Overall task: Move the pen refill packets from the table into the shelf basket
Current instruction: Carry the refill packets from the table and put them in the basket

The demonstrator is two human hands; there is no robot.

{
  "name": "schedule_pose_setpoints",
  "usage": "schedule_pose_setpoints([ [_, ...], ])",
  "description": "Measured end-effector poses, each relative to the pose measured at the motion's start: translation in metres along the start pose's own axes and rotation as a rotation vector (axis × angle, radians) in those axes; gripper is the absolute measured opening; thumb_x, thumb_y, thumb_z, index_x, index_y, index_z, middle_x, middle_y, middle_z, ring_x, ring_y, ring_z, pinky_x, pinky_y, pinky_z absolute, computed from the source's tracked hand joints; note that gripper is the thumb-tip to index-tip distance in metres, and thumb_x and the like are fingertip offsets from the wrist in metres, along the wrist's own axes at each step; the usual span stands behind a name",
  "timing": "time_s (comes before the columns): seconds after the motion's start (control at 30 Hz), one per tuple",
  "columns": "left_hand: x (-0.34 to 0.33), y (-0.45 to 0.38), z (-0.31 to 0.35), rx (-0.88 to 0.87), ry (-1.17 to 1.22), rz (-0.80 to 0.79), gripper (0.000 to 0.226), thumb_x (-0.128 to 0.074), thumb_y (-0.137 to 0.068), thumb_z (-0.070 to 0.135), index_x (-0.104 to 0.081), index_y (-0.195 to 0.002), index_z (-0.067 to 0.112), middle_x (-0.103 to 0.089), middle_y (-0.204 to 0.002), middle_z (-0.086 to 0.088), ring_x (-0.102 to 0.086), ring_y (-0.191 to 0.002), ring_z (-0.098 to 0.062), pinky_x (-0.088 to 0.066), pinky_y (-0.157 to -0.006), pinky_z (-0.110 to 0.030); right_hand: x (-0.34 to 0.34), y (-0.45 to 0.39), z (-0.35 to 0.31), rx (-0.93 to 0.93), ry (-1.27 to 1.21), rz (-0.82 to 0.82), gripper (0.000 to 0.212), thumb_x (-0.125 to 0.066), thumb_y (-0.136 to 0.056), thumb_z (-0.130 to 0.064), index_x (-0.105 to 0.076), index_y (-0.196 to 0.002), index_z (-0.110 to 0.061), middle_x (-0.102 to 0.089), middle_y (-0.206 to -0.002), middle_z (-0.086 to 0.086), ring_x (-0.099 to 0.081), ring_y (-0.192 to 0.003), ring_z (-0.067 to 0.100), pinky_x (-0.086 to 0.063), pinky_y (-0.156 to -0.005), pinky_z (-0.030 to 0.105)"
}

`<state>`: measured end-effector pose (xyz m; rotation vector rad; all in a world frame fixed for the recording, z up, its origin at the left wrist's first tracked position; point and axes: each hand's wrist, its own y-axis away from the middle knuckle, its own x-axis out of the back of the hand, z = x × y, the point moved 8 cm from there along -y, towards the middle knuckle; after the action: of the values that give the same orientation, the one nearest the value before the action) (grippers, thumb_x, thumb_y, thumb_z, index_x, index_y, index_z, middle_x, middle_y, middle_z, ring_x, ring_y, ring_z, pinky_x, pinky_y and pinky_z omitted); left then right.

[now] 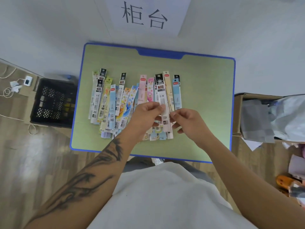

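Head view. Counter (206, 90): green top with blue rim, taken as the landmark for all places below.

Pen refill packets (113, 103): many long, narrow, printed packets lying on the counter in an overlapping spread across its middle, most running from far edge toward near edge.

Pale packet (165, 111): one slim packet raised above the spread, toward the counter's near half, held between both hands.

Left hand (145, 116): over the counter's middle, thumb and fingers curled and pinching the pale packet near its midpoint; forearm tattooed.

Right hand (188, 124): just beside the left, fingers curled, fingertips meeting the same packet's right edge; it appears to pinch it, though the contact is partly blurred.

Black basket (52, 103): lattice-walled crate on the floor, just off the counter's left edge; contents are hard to make out.

Cardboard box (239, 113): off the counter's right edge, holding grey and clear wrapping.

Paper sign (145, 15): white sheet with two black characters on the wall beyond the counter's far edge.

Charger and cable (27, 80): on the floor, left of the basket.
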<state>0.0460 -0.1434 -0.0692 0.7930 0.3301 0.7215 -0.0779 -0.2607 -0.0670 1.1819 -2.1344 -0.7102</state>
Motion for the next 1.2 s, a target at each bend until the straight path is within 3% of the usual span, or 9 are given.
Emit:
schedule_pose_setpoints([
  [0.13, 0.024, -0.006, 0.001, 0.015, 0.025, 0.103, 0.007, -0.074, -0.096, 0.026, -0.073, -0.098, 0.019, -0.073, -0.087, 0.002, -0.065, -0.071, -0.016, -0.059, -0.076, -0.039, 0.031, -0.043, 0.016, -0.028, 0.26, 0.286, 0.022, -0.061, -0.101, -0.04, -0.067, -0.104, -0.019, -0.071, -0.096, -0.006, -0.067, -0.089, 0.017, -0.049, -0.072, 0.03],
  [0.23, 0.033, -0.006, 0.002, 0.033, 0.036, 0.124, 0.004, -0.073, -0.097, 0.024, -0.071, -0.096, 0.022, -0.071, -0.086, 0.003, -0.063, -0.069, -0.015, -0.058, -0.073, -0.036, 0.031, -0.07, 0.032, -0.072, 0.369, 0.301, 0.032, -0.066, -0.097, -0.046, -0.062, -0.11, -0.018, -0.068, -0.1, -0.001, -0.065, -0.09, 0.022, -0.055, -0.077, 0.037],
  [0.37, 0.035, -0.009, 0.001, 0.042, 0.01, 0.116, 0.006, -0.073, -0.097, 0.025, -0.072, -0.094, 0.021, -0.071, -0.086, 0.003, -0.063, -0.07, -0.015, -0.057, -0.075, -0.036, 0.028, -0.081, 0.041, -0.051, 0.422, 0.338, 0.023, -0.067, -0.096, -0.042, -0.061, -0.096, -0.02, -0.068, -0.093, 0.0, -0.064, -0.086, 0.024, -0.054, -0.076, 0.038],
  [0.53, 0.024, -0.018, -0.001, 0.048, -0.052, 0.064, 0.009, -0.073, -0.097, 0.026, -0.072, -0.093, 0.019, -0.071, -0.087, 0.003, -0.064, -0.066, -0.01, -0.059, -0.077, -0.037, 0.035, -0.077, 0.054, -0.098, 0.226, 0.345, 0.026, -0.071, -0.095, -0.034, -0.062, -0.09, -0.01, -0.067, -0.08, 0.002, -0.06, -0.073, 0.022, -0.044, -0.06, 0.029],
  [0.8, -0.021, -0.034, -0.012, 0.067, -0.195, -0.097, 0.015, -0.071, -0.099, 0.025, -0.073, -0.104, 0.01, -0.069, -0.089, -0.003, -0.062, -0.075, -0.019, -0.055, -0.068, -0.035, 0.046, -0.029, 0.075, -0.144, -0.254, 0.408, 0.019, -0.077, -0.092, -0.017, -0.061, -0.083, -0.019, -0.069, -0.075, -0.003, -0.057, -0.052, 0.001, -0.044, -0.057, 0.02],
  [0.93, -0.06, -0.033, -0.019, 0.06, -0.327, -0.207, 0.015, -0.068, -0.101, 0.024, -0.075, -0.103, 0.01, -0.072, -0.09, -0.015, -0.061, -0.074, -0.022, -0.054, -0.065, -0.034, 0.046, 0.015, 0.096, -0.175, -0.518, 0.422, 0.013, -0.078, -0.091, -0.019, -0.069, -0.099, -0.014, -0.076, -0.086, 0.002, -0.065, -0.073, 0.019, -0.047, -0.07, 0.035],
  [1.0, -0.085, -0.028, -0.021, 0.049, -0.368, -0.259, 0.015, -0.066, -0.102, 0.022, -0.075, -0.104, 0.01, -0.073, -0.086, -0.012, -0.063, -0.07, -0.021, -0.054, -0.063, -0.033, 0.05, 0.041, 0.107, -0.183, -0.658, 0.457, 0.013, -0.078, -0.09, -0.019, -0.068, -0.097, -0.015, -0.077, -0.088, 0.005, -0.063, -0.077, 0.025, -0.045, -0.074, 0.042],
  [1.07, -0.114, -0.016, -0.021, 0.028, -0.4, -0.312, 0.013, -0.063, -0.103, 0.018, -0.074, -0.102, 0.013, -0.074, -0.081, -0.002, -0.067, -0.064, -0.015, -0.056, -0.06, -0.03, 0.059, 0.068, 0.118, -0.18, -0.811, 0.496, 0.013, -0.077, -0.091, -0.017, -0.064, -0.094, -0.017, -0.075, -0.089, 0.007, -0.06, -0.077, 0.026, -0.04, -0.074, 0.042],
  [1.2, -0.17, 0.02, -0.023, -0.022, -0.437, -0.407, 0.016, -0.062, -0.103, 0.015, -0.074, -0.094, 0.021, -0.073, -0.08, 0.001, -0.067, -0.063, -0.015, -0.059, -0.063, -0.033, 0.081, 0.12, 0.14, -0.114, -0.95, 0.564, 0.014, -0.075, -0.093, -0.018, -0.061, -0.095, -0.018, -0.074, -0.092, 0.008, -0.058, -0.08, 0.026, -0.04, -0.073, 0.041],
])
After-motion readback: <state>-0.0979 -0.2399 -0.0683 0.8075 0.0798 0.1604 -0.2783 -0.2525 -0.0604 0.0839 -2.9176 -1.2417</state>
